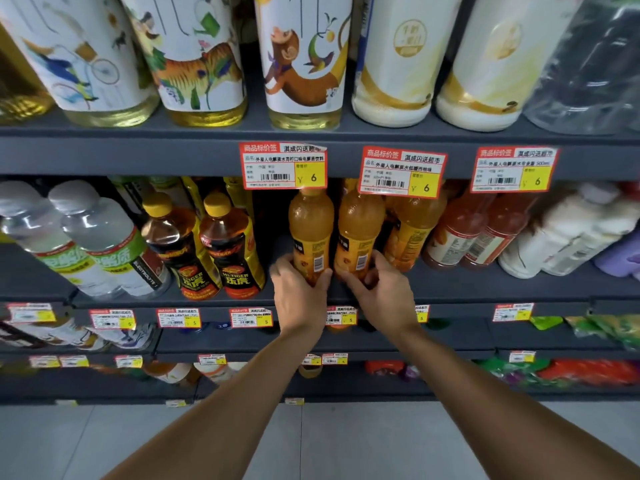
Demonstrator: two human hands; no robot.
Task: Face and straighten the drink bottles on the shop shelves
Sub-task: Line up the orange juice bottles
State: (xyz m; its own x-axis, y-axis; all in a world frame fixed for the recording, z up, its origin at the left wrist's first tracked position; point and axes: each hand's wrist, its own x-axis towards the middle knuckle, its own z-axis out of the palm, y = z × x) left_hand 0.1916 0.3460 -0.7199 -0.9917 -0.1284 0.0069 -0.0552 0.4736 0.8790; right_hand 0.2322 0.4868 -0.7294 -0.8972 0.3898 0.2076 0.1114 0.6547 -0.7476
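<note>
Left hand (300, 289) and right hand (379, 289) fingers each wrap one smooth, rounded plastic orange bottle (310, 230) base

A: Left hand (300, 295)?
B: Bare forearm stretched forward and up from lower left; fingers curled, thumb (323, 277) angled right, closed in a grasp.
A: Right hand (380, 289)?
B: Forearm extended from lower right; fingers bent in a grip, thumb (349, 284) pointing left, near the left thumb.
</note>
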